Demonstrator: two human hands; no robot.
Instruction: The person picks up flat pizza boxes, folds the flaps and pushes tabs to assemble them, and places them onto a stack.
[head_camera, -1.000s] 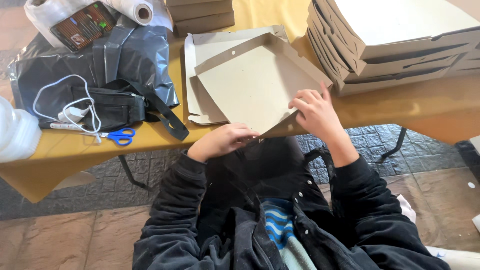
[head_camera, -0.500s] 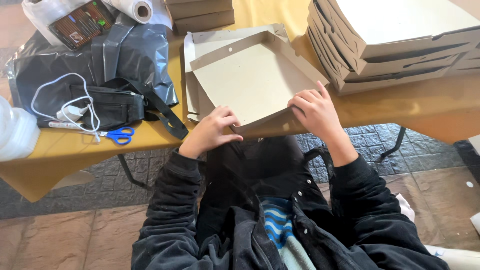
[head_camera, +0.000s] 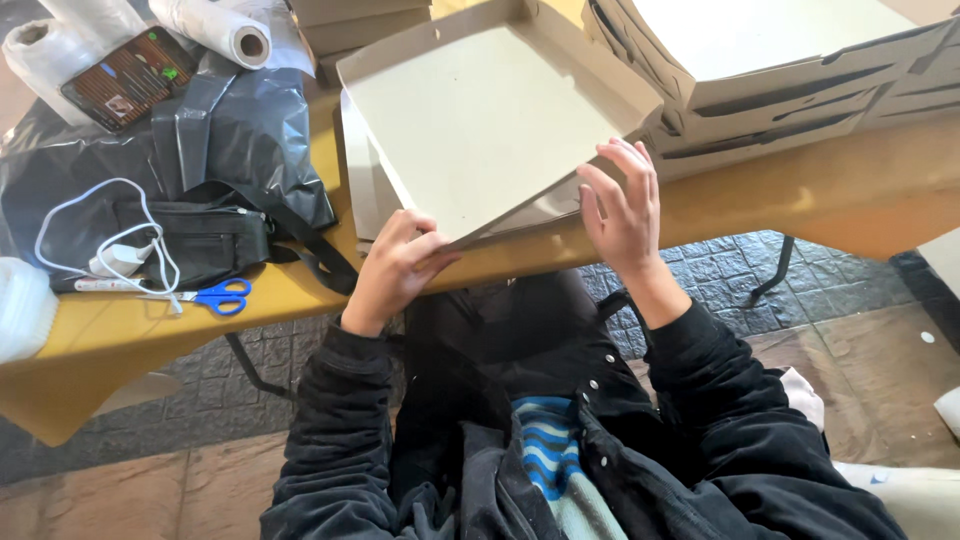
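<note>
A grey cardboard box tray (head_camera: 480, 130) with raised side walls is tilted up above the yellow table (head_camera: 130, 330). My left hand (head_camera: 395, 265) pinches its near corner between thumb and fingers. My right hand (head_camera: 622, 205) has its fingers spread and presses the tray's near right flap. Another flat cardboard piece (head_camera: 365, 190) lies under the tray on the table.
A stack of folded white boxes (head_camera: 780, 70) stands at the right. To the left lie a black plastic bag (head_camera: 230, 140), a black pouch (head_camera: 190, 245), a white cable (head_camera: 120, 255), blue scissors (head_camera: 215, 297) and plastic rolls (head_camera: 215, 30). More boxes (head_camera: 360, 20) sit at the back.
The tray has been lifted and tilted higher and farther from me. My left hand moved right to the near corner, my right hand slid up along the right flap.
</note>
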